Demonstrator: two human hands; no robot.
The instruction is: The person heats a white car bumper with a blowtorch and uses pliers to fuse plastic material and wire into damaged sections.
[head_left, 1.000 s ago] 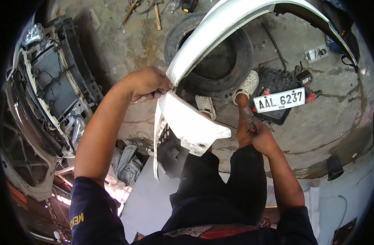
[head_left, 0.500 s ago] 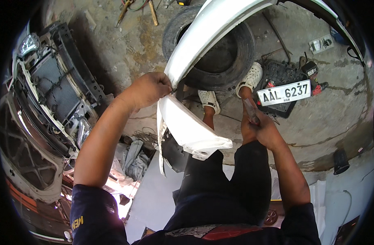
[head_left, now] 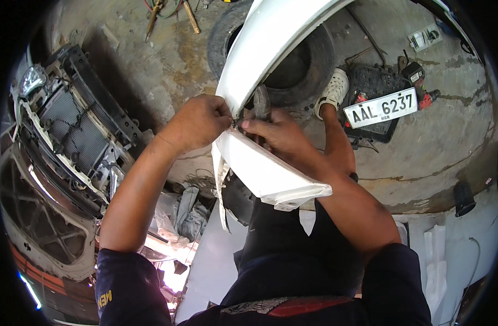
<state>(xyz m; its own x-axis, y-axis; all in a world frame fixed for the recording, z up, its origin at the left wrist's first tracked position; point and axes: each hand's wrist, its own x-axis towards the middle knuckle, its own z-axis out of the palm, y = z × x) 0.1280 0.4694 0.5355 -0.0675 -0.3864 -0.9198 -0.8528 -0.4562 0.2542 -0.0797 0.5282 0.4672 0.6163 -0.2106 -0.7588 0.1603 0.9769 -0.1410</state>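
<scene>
A white car fender (head_left: 260, 60) curves across the upper middle, and its lower end widens into a white panel section (head_left: 271, 163) that hangs over my legs. At the narrow point between the two, my left hand (head_left: 205, 122) pinches the fender's edge with curled fingers. Close beside it, my right hand (head_left: 281, 133) grips a grimy, dark-handled hand tool (head_left: 262, 102) whose exact kind I cannot make out. Its thumb reaches toward the same narrow point. The tool's working end is hidden by the fingers and the fender.
A tire (head_left: 319, 60) lies under the fender. To the right, a white license plate (head_left: 380, 107) rests on a black tray (head_left: 377, 81), beside a cordless drill (head_left: 415, 73). A car front (head_left: 78, 114) with exposed radiator stands at left. Hammers (head_left: 191, 17) lie on the far floor.
My right hand has swung left and up from beside my right knee to the fender, carrying the tool. My left hand keeps its hold. The fender's lower end has shifted slightly right.
</scene>
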